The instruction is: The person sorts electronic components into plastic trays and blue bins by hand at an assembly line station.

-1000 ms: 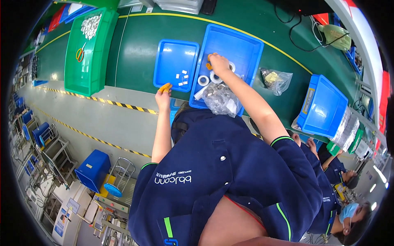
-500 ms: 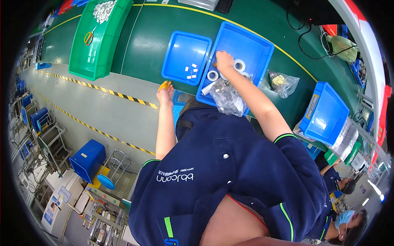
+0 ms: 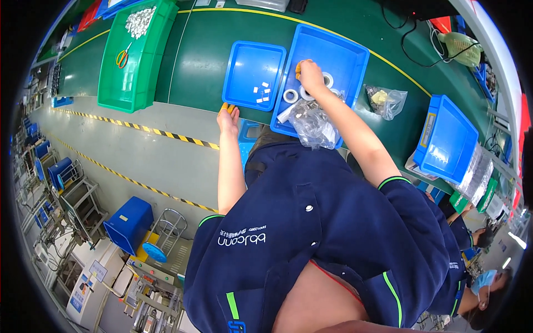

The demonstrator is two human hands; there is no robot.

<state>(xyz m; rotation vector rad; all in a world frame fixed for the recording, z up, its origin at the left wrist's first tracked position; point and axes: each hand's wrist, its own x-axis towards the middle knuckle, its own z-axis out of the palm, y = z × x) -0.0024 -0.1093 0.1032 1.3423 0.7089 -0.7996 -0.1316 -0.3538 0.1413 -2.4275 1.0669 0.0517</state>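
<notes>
My left hand [image 3: 229, 119], yellow covers on some fingertips, is at the table's near edge beside the near-left corner of a small blue tray [image 3: 252, 61]. Its fingers are partly spread, and I see nothing held. Several small white pieces [image 3: 262, 92] lie in that tray. Over the larger blue tray [image 3: 338, 50], my right hand [image 3: 311, 75] is closed, with yellow-covered fingertips curled in; anything they hold is hidden. Below it are white tape-like rolls [image 3: 290, 96] and a clear plastic bag [image 3: 315, 123], partly covered by my forearm.
A green bin [image 3: 125, 91] at left holds orange-handled scissors [image 3: 122, 57] and a pile of small white parts [image 3: 141, 21]. Right of the trays lie a clear bag with dark contents [image 3: 388, 103] and another blue bin [image 3: 449, 139]. Co-workers are at lower right.
My right hand has shifted up and right over the large tray, and its yellow fingertips now show more. My left hand has come closer to the small tray's corner. The whole view shifts slightly.
</notes>
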